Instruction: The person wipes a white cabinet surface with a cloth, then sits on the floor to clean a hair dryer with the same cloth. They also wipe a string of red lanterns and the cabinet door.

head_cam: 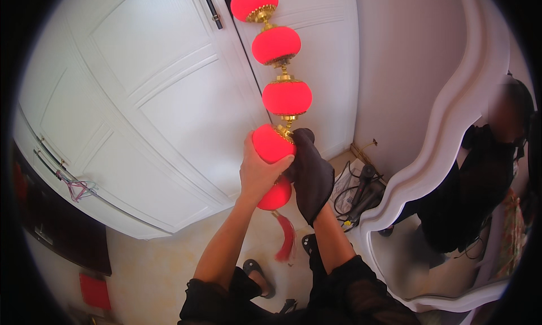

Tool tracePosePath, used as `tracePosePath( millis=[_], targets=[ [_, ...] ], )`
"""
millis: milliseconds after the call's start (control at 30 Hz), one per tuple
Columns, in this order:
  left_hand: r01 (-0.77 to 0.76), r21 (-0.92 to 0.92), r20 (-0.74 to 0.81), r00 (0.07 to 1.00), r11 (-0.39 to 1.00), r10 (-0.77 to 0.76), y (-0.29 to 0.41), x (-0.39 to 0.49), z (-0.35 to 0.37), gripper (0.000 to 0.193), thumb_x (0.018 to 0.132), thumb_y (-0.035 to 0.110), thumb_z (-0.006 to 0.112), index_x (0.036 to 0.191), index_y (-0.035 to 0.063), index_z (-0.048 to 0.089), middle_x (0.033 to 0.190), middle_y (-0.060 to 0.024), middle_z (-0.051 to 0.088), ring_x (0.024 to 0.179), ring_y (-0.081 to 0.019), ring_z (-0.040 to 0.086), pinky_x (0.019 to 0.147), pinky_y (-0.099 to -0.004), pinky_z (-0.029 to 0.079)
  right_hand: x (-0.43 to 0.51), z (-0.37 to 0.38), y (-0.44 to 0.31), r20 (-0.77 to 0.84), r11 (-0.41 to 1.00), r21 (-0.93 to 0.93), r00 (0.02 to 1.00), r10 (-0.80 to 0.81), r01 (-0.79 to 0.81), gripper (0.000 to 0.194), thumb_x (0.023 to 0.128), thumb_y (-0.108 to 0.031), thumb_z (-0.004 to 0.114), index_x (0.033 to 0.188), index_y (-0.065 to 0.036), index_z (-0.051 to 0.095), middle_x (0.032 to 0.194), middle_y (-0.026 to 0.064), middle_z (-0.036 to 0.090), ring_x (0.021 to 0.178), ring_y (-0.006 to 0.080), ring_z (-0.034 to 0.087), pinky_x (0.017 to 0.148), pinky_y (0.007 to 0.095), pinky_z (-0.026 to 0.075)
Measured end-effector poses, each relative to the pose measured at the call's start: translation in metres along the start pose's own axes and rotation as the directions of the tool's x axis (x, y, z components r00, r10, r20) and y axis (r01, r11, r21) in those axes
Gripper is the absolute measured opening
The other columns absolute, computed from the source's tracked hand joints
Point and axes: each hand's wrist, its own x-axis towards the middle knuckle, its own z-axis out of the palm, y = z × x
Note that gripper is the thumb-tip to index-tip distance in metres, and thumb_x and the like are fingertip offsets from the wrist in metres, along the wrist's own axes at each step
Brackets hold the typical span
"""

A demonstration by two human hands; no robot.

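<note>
A string of several red lanterns (287, 97) with gold-coloured caps runs down from the top of the view. My left hand (259, 172) is bare and grips the second-lowest lantern (273, 144), its thumb across the lower side. On my right hand (311, 168) is a dark cloth mitt or glove; it is pressed against the right side of that same lantern, and its fingers are mostly hidden. Below the hands sits the lowest lantern (276, 196), partly covered, with a red tassel (286, 239) hanging from it.
White panelled cabinet doors (178, 100) with dark handles stand ahead and left. Hangers (78, 186) hang from a handle. At right is a wavy-framed mirror (417, 172) reflecting a person in black. Hair dryers (366, 194) with cords lie on the floor. A red object (94, 290) is lower left.
</note>
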Motion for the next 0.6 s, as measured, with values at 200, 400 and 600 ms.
tracePosePath(
  millis=[200, 400, 600],
  targets=[
    [0.085, 0.315, -0.074, 0.995, 0.945, -0.065, 0.025, -0.009, -0.008, 0.105, 0.067, 0.041, 0.086, 0.149, 0.0046, 0.031, 0.133, -0.0206, 0.051, 0.102, -0.0400, 0.066, 0.085, -0.0456, 0.055, 0.041, 0.002, 0.002, -0.134, 0.964, 0.087, 0.962, -0.239, 0.251, 0.034, 0.091, -0.010, 0.060, 0.125, -0.006, 0.058, 0.123, 0.0146, 0.063, 0.105, 0.0299, 0.065, 0.092, 0.0371, 0.050],
    [-0.102, 0.450, -0.081, 0.985, 0.887, 0.155, 0.029, -0.005, 0.002, 0.098, 0.069, 0.034, 0.084, 0.149, 0.0071, 0.033, 0.130, -0.0206, 0.052, 0.086, -0.0413, 0.067, 0.074, -0.0469, 0.055, 0.091, 0.023, 0.009, 0.106, 0.842, 0.145, 0.838, -0.535, 0.520, 0.036, 0.091, -0.009, 0.059, 0.127, -0.004, 0.058, 0.124, 0.0168, 0.062, 0.110, 0.0309, 0.063, 0.096, 0.0384, 0.049],
    [-0.136, 0.468, -0.083, 0.977, 0.873, 0.196, 0.006, -0.001, -0.011, 0.092, 0.070, 0.030, 0.083, 0.146, 0.0071, 0.036, 0.136, -0.0228, 0.049, 0.083, -0.0418, 0.066, 0.077, -0.0454, 0.053, 0.033, 0.008, -0.049, 0.184, 0.632, -0.109, 0.641, -0.745, 0.767, 0.038, 0.089, -0.004, 0.059, 0.127, -0.001, 0.059, 0.125, 0.0177, 0.062, 0.116, 0.0334, 0.059, 0.102, 0.0404, 0.045]
  ],
)
